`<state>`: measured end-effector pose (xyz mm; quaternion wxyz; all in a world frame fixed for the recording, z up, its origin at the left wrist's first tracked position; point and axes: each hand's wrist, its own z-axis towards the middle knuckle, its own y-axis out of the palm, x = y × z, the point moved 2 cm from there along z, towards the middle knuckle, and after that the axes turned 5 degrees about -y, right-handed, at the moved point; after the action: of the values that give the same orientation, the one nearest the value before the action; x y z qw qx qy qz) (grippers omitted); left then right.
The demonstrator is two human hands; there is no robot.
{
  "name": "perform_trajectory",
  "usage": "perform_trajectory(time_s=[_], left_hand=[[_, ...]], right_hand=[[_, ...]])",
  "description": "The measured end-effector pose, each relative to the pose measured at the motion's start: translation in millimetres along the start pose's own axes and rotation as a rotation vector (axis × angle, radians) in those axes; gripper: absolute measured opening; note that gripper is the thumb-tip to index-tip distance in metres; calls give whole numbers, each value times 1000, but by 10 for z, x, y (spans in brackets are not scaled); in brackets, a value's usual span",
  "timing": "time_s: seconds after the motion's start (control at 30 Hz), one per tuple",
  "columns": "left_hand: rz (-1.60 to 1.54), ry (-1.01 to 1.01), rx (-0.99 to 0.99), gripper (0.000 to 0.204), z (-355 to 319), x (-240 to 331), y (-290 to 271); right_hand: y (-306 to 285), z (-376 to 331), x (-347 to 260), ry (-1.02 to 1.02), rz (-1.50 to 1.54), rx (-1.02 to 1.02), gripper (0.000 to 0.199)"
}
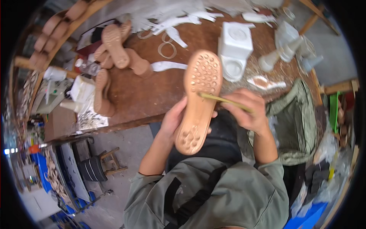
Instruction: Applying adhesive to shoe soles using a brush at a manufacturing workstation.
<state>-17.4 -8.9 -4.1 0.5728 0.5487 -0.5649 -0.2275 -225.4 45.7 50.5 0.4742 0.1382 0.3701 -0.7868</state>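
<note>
From the head view, your left hand [171,120] has its fingers wrapped around a tan shoe sole [199,101], tread side up, held above the near edge of the table [152,95]. Your right hand [248,110] has its fingers closed on a thin yellowish stick [223,100], perhaps a brush, its tip touching the sole's middle. More soles [114,47] lie toward the table's far left corner

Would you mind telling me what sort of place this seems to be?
Probably a small shoemaking workshop. The left hand holds a tan sole, the right hand works it with a thin brush, and more soles lie on the worn workbench.
</note>
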Motion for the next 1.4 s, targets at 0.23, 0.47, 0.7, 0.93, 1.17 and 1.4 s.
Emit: perform_trajectory(time_s=[0.23,0.47,0.7,0.93,1.17,1.4], left_hand=[[61,462,97,100,-226,89,-421],[944,709,650,89,-682,-66,-547],[1042,1370,642,68,-1289,1494,734],[1111,1665,930,60,-766,3616,849],[1439,2118,1282,53,-473,3867,470],[1378,1097,1218,53,-385,3220,-914]], right_hand=[[-156,-313,554,563,416,693,16],[-36,-307,764,526,518,681,18],[-183,-255,687,498,500,666,21],[-67,-62,578,430,444,604,21],[-17,-106,600,489,425,601,24],[636,153,739,883,276,-451,50]])
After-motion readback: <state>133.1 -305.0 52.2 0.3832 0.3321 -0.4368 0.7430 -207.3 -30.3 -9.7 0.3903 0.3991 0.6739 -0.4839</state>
